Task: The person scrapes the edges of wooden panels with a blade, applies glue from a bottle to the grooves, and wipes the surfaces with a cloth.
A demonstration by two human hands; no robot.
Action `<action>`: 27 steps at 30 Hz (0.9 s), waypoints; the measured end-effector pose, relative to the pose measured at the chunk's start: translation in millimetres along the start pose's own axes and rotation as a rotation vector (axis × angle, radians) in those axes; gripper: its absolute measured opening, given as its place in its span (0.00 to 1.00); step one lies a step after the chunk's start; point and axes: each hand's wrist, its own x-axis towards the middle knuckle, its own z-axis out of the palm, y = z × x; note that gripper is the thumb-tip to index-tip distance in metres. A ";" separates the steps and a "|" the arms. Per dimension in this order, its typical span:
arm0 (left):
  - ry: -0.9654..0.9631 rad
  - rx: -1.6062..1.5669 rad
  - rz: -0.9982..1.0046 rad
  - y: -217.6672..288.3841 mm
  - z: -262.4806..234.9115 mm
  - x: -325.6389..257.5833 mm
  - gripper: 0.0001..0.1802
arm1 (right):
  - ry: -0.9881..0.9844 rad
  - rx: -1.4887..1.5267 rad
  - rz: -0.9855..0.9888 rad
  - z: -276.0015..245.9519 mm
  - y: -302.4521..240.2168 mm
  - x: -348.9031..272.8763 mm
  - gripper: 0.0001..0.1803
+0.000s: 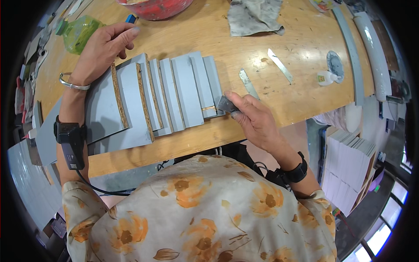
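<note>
Grey boards (187, 83) of several sizes lie overlapped in a row on the wooden table, some with raw brown chipboard edges showing. My right hand (257, 118) pinches a small dark grey block (227, 105), perhaps a sanding pad, against the right end of the row. Beneath it, the rightmost board has a short strip of bare brown edge. Over the far left end of the boards hangs my left hand (114, 39), its fingers loosely bent with nothing visible in them. A green-tinted clear plastic bottle (78, 35) lies just beside that hand.
Two flat metal blades (280, 65) lie right of the boards. Farther right are a small white glue bottle (327, 78) and a grey oval dish (335, 65). A red basin (159, 11) and a stained cloth (255, 17) sit at the back. Stacked white panels (349, 166) stand beside the table.
</note>
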 end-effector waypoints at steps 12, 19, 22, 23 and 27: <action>-0.008 0.009 -0.039 7.2 -0.2 -0.7 0.23 | -0.018 -0.151 -0.055 0.6 -3.5 12.3 0.27; 0.008 0.047 -0.032 6.1 -0.9 -1.4 0.23 | 0.076 -0.249 0.011 -5.9 -12.5 22.6 0.26; 0.015 0.072 -0.017 5.6 -1.3 -1.7 0.24 | 0.056 -0.191 0.022 -19.1 -17.8 22.9 0.27; 0.017 0.069 -0.019 5.1 -0.8 -2.0 0.24 | 0.008 -0.194 0.035 -23.1 -19.2 21.9 0.28; 0.021 0.066 -0.012 3.2 -0.5 -1.6 0.24 | -0.118 -0.297 0.053 -27.2 -23.7 16.4 0.28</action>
